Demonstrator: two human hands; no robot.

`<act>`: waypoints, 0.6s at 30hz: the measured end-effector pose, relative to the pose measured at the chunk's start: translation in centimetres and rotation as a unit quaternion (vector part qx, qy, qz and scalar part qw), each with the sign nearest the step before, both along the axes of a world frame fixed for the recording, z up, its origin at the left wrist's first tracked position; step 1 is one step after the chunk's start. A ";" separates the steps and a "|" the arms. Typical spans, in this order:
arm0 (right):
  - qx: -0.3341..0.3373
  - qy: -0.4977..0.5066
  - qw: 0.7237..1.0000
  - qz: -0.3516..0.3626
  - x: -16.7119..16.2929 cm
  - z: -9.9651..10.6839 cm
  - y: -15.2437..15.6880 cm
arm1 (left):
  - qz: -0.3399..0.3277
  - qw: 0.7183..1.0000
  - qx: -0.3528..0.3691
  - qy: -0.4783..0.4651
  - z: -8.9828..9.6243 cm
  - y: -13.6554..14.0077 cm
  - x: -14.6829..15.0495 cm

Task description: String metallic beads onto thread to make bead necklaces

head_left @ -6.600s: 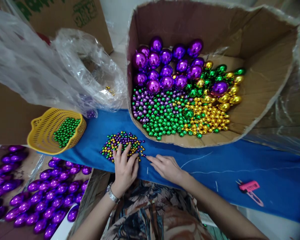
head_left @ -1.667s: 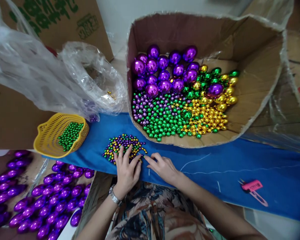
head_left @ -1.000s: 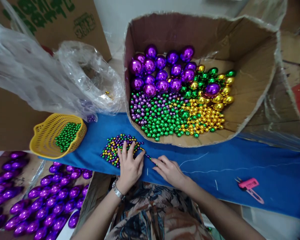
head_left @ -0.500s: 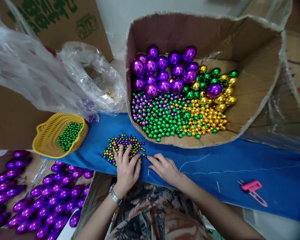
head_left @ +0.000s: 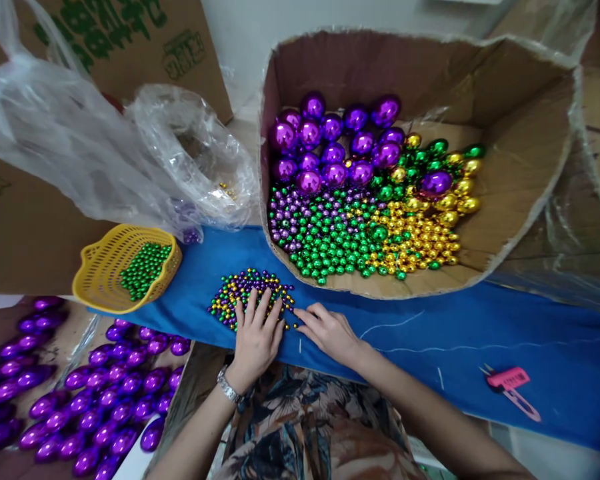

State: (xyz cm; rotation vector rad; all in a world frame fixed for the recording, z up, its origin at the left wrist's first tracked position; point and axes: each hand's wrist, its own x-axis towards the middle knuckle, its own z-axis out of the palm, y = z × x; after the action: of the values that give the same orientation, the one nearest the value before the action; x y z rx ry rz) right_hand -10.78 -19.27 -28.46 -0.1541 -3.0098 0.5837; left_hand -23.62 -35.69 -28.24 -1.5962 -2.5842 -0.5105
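On the blue cloth lies a pile of small purple, green and gold beads [head_left: 229, 293]. My left hand [head_left: 257, 328] rests flat over the near side of that pile, fingers spread and pointing away from me. Just right of the beads, my right hand [head_left: 329, 333] pinches with thumb and index finger. A thin white string [head_left: 391, 325] comes out from behind my right hand; its end in the pinch is too small to see clearly. One or two loose beads lie by the right fingertips.
A large cardboard box [head_left: 523, 147] behind holds purple, green and gold balls. At left stand a yellow basket [head_left: 93, 277] of green beads and a clear plastic bag [head_left: 180, 127]. Purple oval balls [head_left: 97, 400] lie lower left. Pink snips [head_left: 510, 380] rest on the blue cloth [head_left: 570, 360].
My left fingers have spread out flatter over the beads. The beaded tip that showed beyond my right fingertips now reaches the pile's edge. The view has shifted slightly.
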 end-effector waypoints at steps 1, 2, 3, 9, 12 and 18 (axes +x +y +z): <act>-0.001 0.001 1.000 0.001 0.2 0.0 0.0 | -0.008 1.000 -0.004 -0.001 0.0 -0.2 0.0; -0.003 0.004 1.000 0.001 0.4 0.0 0.1 | -0.012 1.000 -0.007 0.000 0.0 -0.3 0.0; -0.007 0.007 1.000 0.000 0.6 0.0 0.2 | -0.014 1.000 -0.006 0.000 -0.1 -0.5 -0.1; -0.028 0.008 1.000 -0.001 1.0 0.0 0.4 | 0.008 1.000 0.023 0.001 0.0 -0.8 -0.4; -0.033 0.013 0.999 0.004 1.0 0.1 0.4 | 0.012 0.999 0.038 0.004 0.1 -0.8 -0.3; -0.031 0.014 0.999 0.014 1.1 0.5 0.3 | 0.023 0.999 0.026 0.015 0.4 -0.3 -0.1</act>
State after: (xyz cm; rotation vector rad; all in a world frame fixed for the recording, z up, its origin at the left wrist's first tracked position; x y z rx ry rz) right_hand -9.69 -18.96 -27.95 -0.1064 -2.9738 0.6769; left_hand -23.70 -35.99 -27.80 -1.5121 -2.5576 -0.5400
